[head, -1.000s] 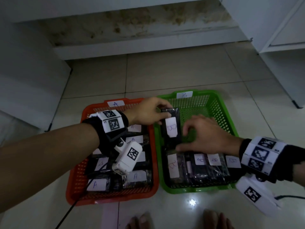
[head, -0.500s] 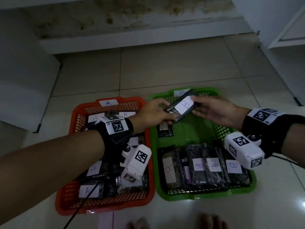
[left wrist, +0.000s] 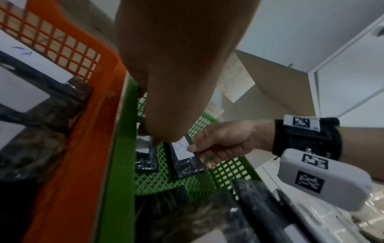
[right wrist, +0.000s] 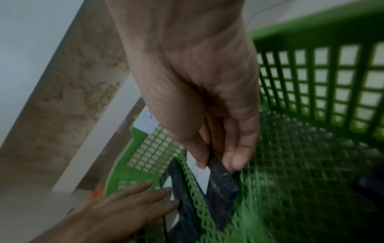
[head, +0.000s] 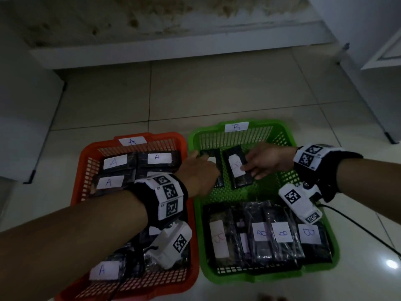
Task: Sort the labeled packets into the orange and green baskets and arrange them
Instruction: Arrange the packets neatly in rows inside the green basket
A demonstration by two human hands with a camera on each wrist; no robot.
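Observation:
The orange basket (head: 86, 177) tagged A is on the left and the green basket (head: 288, 135) tagged B on the right, side by side on the floor. My right hand (head: 260, 164) pinches a dark packet with a B label (head: 240, 181) by its right edge, low over the green basket's far floor. The right wrist view shows my thumb on that B packet's (right wrist: 220, 185) label and my fingers under its edge. Just to its left lies another dark packet (head: 208, 153). My left hand (head: 201, 168) rests on it with straight fingers (right wrist: 149, 195).
A row of B packets (head: 282, 235) fills the green basket's near side. A-labelled packets (head: 115, 162) cover the orange basket. A black cable (head: 358, 224) trails right of the green basket. A white cabinet (head: 379, 51) stands far right, a wall ledge (head: 173, 51) behind.
Half a second ago both hands held the B packet up over the green basket. It has since come down to the basket floor in my right hand. My left hand shifted to the neighbouring packet.

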